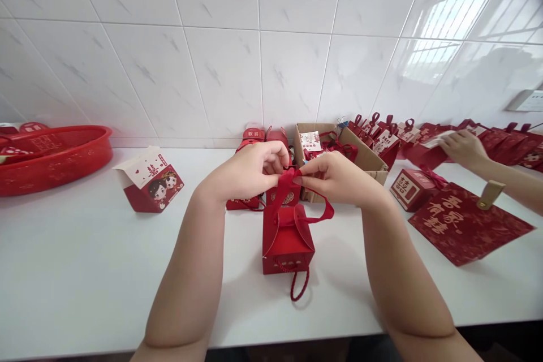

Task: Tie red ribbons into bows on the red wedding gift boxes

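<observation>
A small red gift box (287, 243) stands on the white table in front of me, its top flaps folded together. A red ribbon (283, 195) runs up from its top, and a twisted red cord handle (302, 288) hangs at its front. My left hand (261, 167) pinches the ribbon above the box. From the other side, my right hand (324, 178) grips the same ribbon between thumb and fingers, with a loop drooping below it. Behind my hands, more red boxes (253, 136) are partly hidden.
A red basin (76, 164) stands at left, near a printed house-shaped box (156, 186). A cardboard carton (360, 150) holds red items at the back. On the right are a red bag (462, 226), a small box (409, 189), rows of bags and another person's hand (464, 147).
</observation>
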The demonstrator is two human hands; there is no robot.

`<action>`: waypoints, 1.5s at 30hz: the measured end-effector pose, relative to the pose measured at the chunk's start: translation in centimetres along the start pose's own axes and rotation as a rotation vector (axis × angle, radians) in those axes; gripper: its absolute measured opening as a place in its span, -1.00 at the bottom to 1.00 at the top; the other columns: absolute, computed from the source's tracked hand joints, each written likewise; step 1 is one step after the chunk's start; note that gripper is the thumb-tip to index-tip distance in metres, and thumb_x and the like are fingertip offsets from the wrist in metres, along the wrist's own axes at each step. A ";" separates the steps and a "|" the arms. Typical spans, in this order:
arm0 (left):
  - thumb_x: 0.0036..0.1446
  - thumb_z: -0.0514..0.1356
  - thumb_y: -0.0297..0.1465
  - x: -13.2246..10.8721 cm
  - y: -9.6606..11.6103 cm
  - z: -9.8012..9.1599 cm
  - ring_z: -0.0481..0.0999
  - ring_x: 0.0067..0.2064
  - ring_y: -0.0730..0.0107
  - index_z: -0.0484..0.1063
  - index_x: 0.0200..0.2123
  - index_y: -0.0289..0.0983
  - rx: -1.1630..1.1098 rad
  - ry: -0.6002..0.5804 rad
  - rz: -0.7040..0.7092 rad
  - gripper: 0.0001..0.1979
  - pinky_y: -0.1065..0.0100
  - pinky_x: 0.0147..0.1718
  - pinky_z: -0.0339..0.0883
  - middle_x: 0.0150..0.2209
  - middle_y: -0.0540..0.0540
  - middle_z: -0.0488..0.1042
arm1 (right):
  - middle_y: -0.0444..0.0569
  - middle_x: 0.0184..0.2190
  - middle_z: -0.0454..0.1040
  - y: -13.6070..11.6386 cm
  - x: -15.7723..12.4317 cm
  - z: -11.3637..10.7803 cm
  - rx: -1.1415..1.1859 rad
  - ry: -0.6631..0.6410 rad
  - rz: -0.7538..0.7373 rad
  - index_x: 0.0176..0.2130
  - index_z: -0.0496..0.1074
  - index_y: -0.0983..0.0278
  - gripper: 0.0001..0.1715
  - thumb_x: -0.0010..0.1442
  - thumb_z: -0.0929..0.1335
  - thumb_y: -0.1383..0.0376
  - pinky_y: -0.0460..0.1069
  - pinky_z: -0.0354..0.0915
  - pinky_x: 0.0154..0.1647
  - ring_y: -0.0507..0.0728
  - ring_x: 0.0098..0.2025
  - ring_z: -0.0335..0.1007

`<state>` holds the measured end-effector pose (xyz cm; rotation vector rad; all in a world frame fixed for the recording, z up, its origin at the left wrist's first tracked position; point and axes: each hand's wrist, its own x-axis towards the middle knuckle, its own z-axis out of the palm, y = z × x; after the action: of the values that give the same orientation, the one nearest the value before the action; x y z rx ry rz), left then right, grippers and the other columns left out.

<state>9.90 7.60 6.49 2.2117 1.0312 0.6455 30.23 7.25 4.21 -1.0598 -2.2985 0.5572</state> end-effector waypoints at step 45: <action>0.04 0.16 -0.17 -15.6 -9.8 1.4 0.41 -0.29 0.22 0.35 -0.39 -0.12 0.313 0.536 -0.546 -0.84 0.30 -0.24 0.22 -0.35 0.07 0.45 | -0.08 -0.63 0.31 9.1 -16.1 5.5 0.654 0.627 0.726 -0.62 0.38 0.32 -0.58 -0.18 0.48 0.04 -0.06 0.04 -0.57 -0.02 -0.58 0.14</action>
<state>-3.15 -0.28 -3.94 1.8875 2.0346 0.8811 40.62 -0.69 -10.04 -1.4300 -1.0372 0.9863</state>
